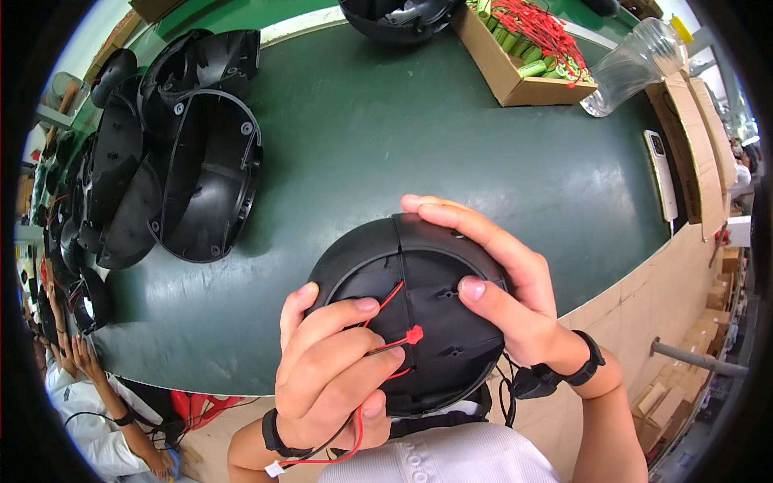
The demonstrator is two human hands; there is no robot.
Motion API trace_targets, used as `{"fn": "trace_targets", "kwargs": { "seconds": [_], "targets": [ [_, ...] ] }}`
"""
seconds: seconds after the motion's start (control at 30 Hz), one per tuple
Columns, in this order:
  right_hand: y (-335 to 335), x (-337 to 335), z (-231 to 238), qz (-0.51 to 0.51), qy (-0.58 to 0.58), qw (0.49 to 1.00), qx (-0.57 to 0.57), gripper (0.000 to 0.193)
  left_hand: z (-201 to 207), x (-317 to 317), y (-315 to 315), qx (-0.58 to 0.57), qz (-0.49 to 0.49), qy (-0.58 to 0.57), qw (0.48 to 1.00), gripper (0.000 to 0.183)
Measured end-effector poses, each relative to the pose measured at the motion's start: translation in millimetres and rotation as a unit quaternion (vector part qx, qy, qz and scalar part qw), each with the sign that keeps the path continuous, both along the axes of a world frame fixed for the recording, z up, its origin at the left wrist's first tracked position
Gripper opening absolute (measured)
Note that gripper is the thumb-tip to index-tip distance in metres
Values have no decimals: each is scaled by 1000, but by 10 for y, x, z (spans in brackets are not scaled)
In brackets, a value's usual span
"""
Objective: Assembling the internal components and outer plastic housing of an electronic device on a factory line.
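Observation:
A round black plastic shell [451,322], with a seam across its face, is held between my hands just over the near table edge. My right hand [519,298] grips its right side, the thumb on the face and the fingers over the far rim. On the left side, my left hand [330,370] is closed, one fingertip at the rim and the others bent over the face. Red and black wires run among these fingers. A small red connector [414,334] lies against the shell, and a white plug [274,468] hangs below my left wrist.
Black shell halves [211,177] are piled on the green table [362,145] at the left. Another shell [398,18], a carton of green cells with red leads [523,92] and a clear bottle [636,64] stand far off. A co-worker's arm [113,402] is at lower left.

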State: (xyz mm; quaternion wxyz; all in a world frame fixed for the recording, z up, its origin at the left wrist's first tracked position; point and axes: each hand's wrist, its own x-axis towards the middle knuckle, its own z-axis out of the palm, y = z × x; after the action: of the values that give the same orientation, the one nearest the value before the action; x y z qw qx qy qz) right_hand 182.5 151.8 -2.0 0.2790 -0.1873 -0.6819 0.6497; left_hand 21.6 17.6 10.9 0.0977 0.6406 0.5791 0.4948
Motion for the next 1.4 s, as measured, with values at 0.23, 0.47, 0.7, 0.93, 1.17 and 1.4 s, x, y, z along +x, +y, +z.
{"fn": "trace_targets", "kwargs": {
  "seconds": [0.23,0.47,0.7,0.93,1.17,1.4],
  "targets": [
    [-87,-23,32,-33,-12,999,-8,56,15,-6,23,10,-4,2,1000,19],
    [-133,-41,-11,-41,-7,999,14,55,23,16,19,11,10,-31,999,19],
    [-169,-97,-38,-88,40,995,-22,61,-78,24,41,52,13,-28,998,21],
    [-6,-126,-82,-32,79,996,-6,52,-281,-29,200,234,-27,-127,964,68],
    [102,-70,-61,-6,44,998,-33,78,-74,-277,130,4,3,-285,958,81],
    [-57,-167,-25,-24,55,993,-101,59,-174,-321,358,-95,-131,-366,917,84]
  ]
}}
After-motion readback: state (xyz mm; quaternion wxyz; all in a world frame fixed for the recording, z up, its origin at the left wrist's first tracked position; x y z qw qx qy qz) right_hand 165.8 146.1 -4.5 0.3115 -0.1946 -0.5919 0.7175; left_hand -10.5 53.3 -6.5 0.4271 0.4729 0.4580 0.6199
